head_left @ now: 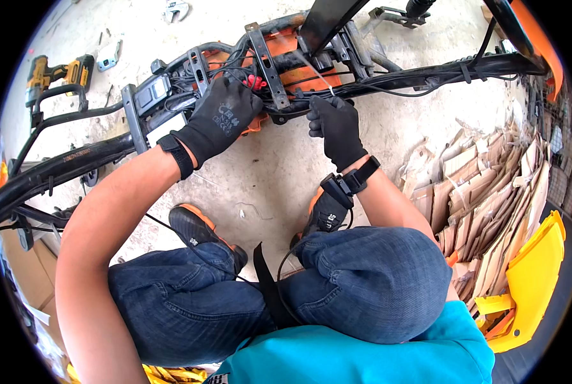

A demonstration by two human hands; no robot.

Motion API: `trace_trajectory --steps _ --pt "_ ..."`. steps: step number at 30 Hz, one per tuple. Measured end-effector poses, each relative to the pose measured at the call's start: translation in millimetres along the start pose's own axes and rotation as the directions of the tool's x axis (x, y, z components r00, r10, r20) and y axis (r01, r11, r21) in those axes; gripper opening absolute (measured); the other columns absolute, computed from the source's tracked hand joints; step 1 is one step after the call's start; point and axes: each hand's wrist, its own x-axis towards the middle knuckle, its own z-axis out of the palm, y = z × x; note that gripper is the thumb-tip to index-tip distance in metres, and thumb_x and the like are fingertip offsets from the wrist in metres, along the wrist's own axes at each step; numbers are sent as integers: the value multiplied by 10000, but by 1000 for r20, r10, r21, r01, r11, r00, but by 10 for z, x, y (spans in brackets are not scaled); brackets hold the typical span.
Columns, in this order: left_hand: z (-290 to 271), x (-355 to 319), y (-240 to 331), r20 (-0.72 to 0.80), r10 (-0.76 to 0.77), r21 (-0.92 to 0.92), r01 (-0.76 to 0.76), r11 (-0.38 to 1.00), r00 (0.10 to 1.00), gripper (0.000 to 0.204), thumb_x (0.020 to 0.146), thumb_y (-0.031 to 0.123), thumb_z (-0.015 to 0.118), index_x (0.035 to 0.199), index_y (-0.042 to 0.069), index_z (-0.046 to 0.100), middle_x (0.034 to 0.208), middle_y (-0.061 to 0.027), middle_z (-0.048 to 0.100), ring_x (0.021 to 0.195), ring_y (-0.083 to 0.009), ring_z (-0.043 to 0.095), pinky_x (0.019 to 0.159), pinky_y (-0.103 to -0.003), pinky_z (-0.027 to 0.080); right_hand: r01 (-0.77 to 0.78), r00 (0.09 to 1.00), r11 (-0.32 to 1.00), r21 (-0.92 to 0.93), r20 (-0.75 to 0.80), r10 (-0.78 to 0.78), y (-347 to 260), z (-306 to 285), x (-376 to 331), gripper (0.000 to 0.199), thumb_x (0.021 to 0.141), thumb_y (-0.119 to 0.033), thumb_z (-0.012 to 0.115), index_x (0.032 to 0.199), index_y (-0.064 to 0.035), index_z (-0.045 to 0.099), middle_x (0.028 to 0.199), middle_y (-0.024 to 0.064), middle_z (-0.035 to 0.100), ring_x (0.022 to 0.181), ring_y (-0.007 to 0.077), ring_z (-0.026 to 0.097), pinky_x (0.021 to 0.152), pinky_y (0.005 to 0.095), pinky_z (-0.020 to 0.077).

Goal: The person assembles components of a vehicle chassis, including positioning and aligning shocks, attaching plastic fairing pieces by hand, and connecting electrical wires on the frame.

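My left hand (225, 118), in a black glove, reaches into the black vehicle frame (75, 157). Its fingers curl down among the black cables (225, 67), beside a red connector (255, 82); what they grip is hidden. At the near side of the frame, my right hand (338, 131), also gloved, is closed, with thumb and forefinger together at a thin, pale cable tie (313, 69). The tie slants up and left from these fingers across the frame. A slotted black metal bracket (268, 67) stands between my hands. Orange panels (283, 48) show under the frame.
A yellow-and-black cordless drill (59, 80) lies on the floor at the far left, near a small light-blue item (109, 56). An adjustable wrench (176, 9) is at the top. Stacked flattened cardboard (484, 192) and a yellow panel (535, 281) stand at the right.
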Motion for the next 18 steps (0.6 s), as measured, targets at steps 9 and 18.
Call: trace_trajectory --steps 9,18 --pt "-15 -20 -68 -43 -4 -62 1 998 999 123 804 158 596 903 85 604 860 -78 617 862 -243 599 766 -386 449 100 992 995 32 -82 -97 -39 -178 49 146 932 -199 618 879 -71 575 702 36 586 555 123 577 516 259 500" --pt "7 -9 -29 72 6 -84 0 996 997 141 797 155 599 918 87 623 879 -79 626 858 -247 608 761 -387 453 -38 994 998 47 106 33 -8 -174 -28 215 924 -258 657 938 -50 605 798 81 667 562 129 597 502 269 516"
